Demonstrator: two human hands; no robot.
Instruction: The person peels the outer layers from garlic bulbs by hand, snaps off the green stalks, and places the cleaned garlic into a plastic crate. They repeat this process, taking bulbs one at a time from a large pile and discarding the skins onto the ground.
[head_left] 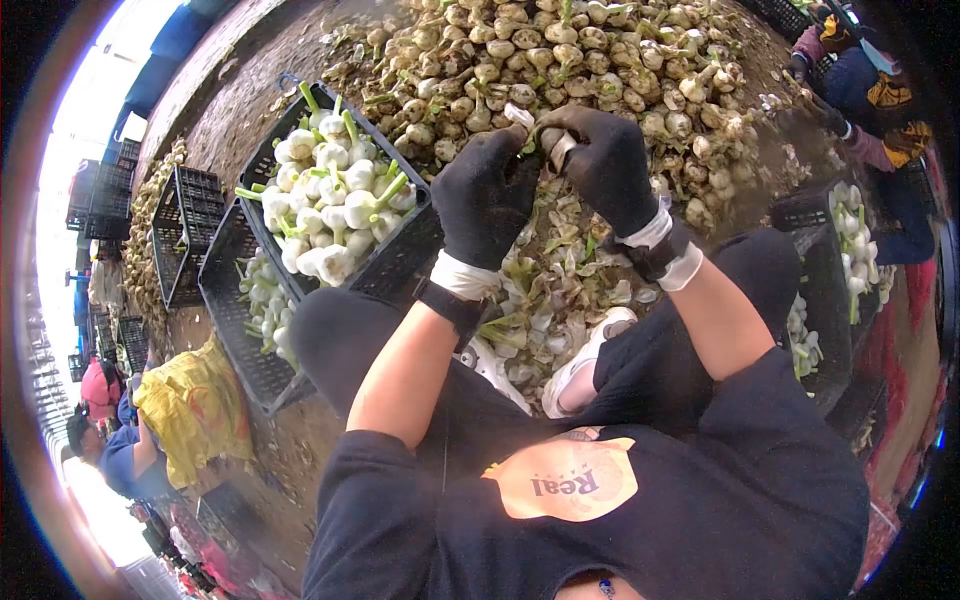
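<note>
Both my hands wear black gloves and meet above a litter of garlic skins [535, 270]. Fingers curled, my left hand [488, 195] grips a garlic, of which a white papery bit [519, 115] and a touch of green show; the rest is hidden. My right hand [603, 165] is closed beside it, knuckles up, with a pale brownish piece [562, 150] at its fingers that I cannot make out. Just beyond the hands lies a big heap of soil-stained garlic bulbs [560, 60]. To the left, a black crate [375, 265] holds clean white garlic [335, 195] with trimmed green stems.
Another crate [222, 290] with garlic stands tilted at my left knee. On the right are a garlic-filled crate [835, 270] and a co-worker in patterned gloves [905, 145]. Stacked crates [185, 235], a yellow sack [195, 405] and another person [125, 450] are at left.
</note>
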